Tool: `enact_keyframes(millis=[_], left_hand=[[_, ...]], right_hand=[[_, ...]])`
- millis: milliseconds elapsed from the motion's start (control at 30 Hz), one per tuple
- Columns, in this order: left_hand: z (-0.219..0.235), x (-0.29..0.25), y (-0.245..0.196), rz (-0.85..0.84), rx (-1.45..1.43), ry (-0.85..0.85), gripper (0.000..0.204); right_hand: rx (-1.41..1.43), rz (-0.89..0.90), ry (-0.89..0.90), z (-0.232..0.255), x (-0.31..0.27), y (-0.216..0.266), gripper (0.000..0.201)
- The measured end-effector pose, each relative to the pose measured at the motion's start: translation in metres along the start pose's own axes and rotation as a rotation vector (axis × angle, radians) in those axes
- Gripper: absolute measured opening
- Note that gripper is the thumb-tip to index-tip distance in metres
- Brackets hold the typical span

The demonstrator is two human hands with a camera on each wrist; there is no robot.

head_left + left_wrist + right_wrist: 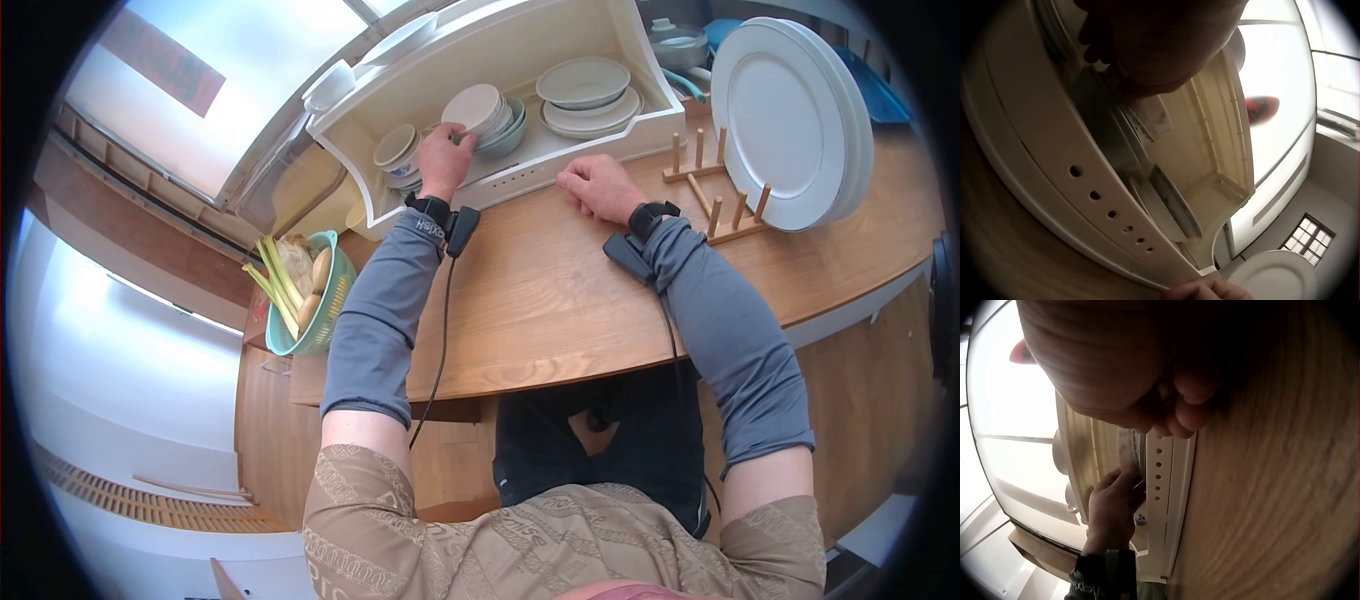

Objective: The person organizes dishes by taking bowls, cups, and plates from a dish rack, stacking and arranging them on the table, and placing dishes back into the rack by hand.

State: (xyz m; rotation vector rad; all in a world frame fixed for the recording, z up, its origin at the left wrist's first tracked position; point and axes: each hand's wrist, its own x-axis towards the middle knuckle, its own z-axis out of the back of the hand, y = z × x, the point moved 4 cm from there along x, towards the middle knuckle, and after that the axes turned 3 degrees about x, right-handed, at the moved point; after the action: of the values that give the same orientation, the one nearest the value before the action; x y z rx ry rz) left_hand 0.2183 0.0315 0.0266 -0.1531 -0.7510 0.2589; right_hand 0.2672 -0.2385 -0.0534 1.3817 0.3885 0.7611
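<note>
My left hand (445,163) reaches into the white rack, its fingers curled at the left rim of a stack of white bowls (472,108). That stack leans in green bowls (508,143). In the right wrist view, the left hand (1111,509) has thumb and fingers at the white bowls (1125,447); in the left wrist view its fingertips are dark and partly hidden. My right hand (603,188) rests on the table beside the rack's front edge, fingers loosely curled, holding nothing.
Smaller bowls (397,146) stand at the rack's left, stacked plates (583,84) at its right. Large white plates (775,120) stand upright by a wooden peg holder (715,190). A green basket (338,290) of vegetables is at the left.
</note>
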Motion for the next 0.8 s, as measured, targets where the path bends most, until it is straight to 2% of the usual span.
enact_keyframes(millis=[300, 433, 500, 567, 600, 633, 700, 733, 800], left_hand=[[0.002, -0.002, -0.007, 0.038, -0.015, 0.007, 0.040], [0.002, -0.006, -0.001, 0.049, -0.019, -0.023, 0.055], [0.013, -0.010, -0.002, 0.055, -0.022, -0.063, 0.061], [0.032, -0.024, -0.009, 0.055, -0.216, -0.096, 0.065], [0.043, -0.033, -0.014, 0.011, -0.244, -0.162, 0.057], [0.050, -0.043, -0.016, 0.012, -0.249, -0.178, 0.057], [0.058, -0.066, -0.016, 0.077, -0.584, -0.067, 0.038], [0.063, -0.077, -0.014, 0.081, -0.588, -0.082, 0.038], [0.058, -0.100, -0.014, 0.123, -0.798, 0.205, 0.024]], right_hand=[[-0.013, -0.004, -0.005, 0.000, -0.001, 0.003, 0.028], [-0.027, 0.040, -0.004, 0.000, 0.001, -0.001, 0.028], [-0.028, 0.033, -0.003, -0.001, 0.000, 0.000, 0.028], [-0.033, 0.028, -0.005, 0.000, -0.002, 0.003, 0.029], [-0.027, 0.007, -0.009, 0.000, -0.003, 0.004, 0.029], [-0.020, -0.015, -0.013, 0.000, -0.003, 0.003, 0.029], [-0.025, -0.004, 0.001, 0.000, -0.003, 0.005, 0.029], [-0.026, -0.012, -0.007, -0.001, -0.005, 0.007, 0.028], [-0.042, -0.016, -0.008, -0.001, -0.004, 0.009, 0.028]])
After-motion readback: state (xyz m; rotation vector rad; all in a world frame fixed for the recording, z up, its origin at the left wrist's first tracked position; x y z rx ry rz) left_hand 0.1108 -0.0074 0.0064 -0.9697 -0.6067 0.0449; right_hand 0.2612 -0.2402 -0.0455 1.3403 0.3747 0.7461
